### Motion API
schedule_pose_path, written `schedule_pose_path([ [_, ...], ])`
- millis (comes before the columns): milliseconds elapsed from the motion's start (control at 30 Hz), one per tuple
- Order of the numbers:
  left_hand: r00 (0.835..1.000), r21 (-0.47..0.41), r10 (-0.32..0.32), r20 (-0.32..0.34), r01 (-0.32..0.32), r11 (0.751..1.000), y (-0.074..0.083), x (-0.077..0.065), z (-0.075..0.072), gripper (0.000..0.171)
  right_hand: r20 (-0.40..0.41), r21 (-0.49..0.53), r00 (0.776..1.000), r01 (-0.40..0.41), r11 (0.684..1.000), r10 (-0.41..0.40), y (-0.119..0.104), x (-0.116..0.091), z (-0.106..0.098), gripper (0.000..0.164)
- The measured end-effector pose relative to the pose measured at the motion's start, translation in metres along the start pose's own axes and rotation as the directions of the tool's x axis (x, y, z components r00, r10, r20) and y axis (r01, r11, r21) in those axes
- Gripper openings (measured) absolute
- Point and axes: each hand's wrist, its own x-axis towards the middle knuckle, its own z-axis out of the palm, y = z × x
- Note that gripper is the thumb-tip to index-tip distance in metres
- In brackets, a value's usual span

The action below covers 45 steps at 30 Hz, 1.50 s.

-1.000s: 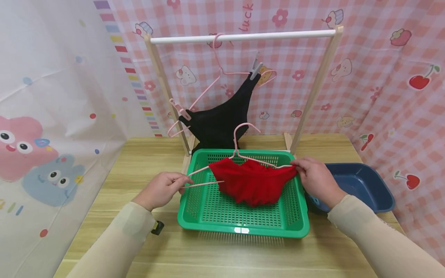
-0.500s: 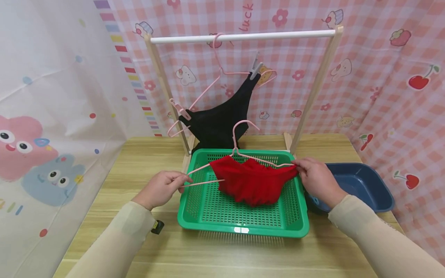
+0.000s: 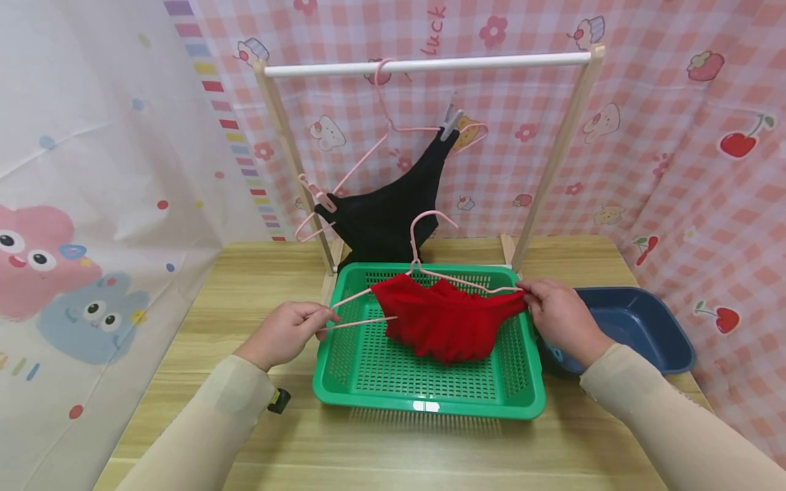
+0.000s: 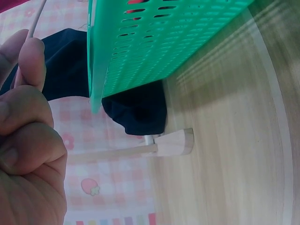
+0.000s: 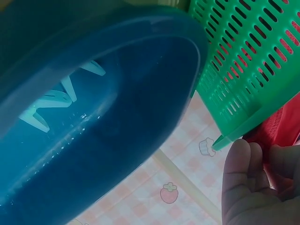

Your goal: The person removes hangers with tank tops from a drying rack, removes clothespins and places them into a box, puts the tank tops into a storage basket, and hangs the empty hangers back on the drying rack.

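Red briefs [image 3: 448, 331] hang bunched on a pink wire hanger [image 3: 414, 244] over the green basket [image 3: 393, 404]; the hanger's hook points up and to the right. My left hand [image 3: 287, 334] pinches the hanger's left end between thumb and fingers, away from the cloth. My right hand [image 3: 563, 320] pinches the right corner of the briefs at the hanger's right end. In the left wrist view the left fingers [image 4: 30, 63] close on the thin wire. In the right wrist view the right hand [image 5: 258, 180] is at the red cloth beside the basket rim.
Behind the basket stands a wooden rack with a white rod [image 3: 491, 63]. Black briefs [image 3: 393, 211] hang there from another pink hanger, held by a pink clothespin [image 3: 322, 198] and a grey clothespin [image 3: 451, 127]. A blue basin [image 3: 666, 337] at right contains several clothespins [image 5: 54, 99].
The hanger's hook and right end have risen slightly over the last second. Both hands have kept nearly the same place.
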Motion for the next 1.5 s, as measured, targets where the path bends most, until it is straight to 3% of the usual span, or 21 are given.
schedule_pose_path([
  [633, 1.0, 0.003, -0.011, -0.001, 0.011, 1.0, -0.0009, 0.0008, 0.0011, 0.031, -0.015, 0.006, 1.0, -0.022, 1.0, 0.022, 0.0005, -0.0013, 0.0043, 0.03],
  [1067, 1.0, -0.008, -0.022, -0.012, 0.022, 1.0, -0.0015, 0.0013, -0.0008, 0.031, 0.015, 0.093, 0.99, -0.14, 0.986, 0.139, -0.0003, 0.0003, 0.0024, 0.031],
  [1500, 1.0, -0.008, -0.019, -0.021, 0.019, 1.0, -0.0018, 0.0006, -0.0005, 0.031, 0.033, 0.098, 0.985, -0.17, 0.981, 0.168, -0.0012, 0.0003, 0.0027, 0.032],
])
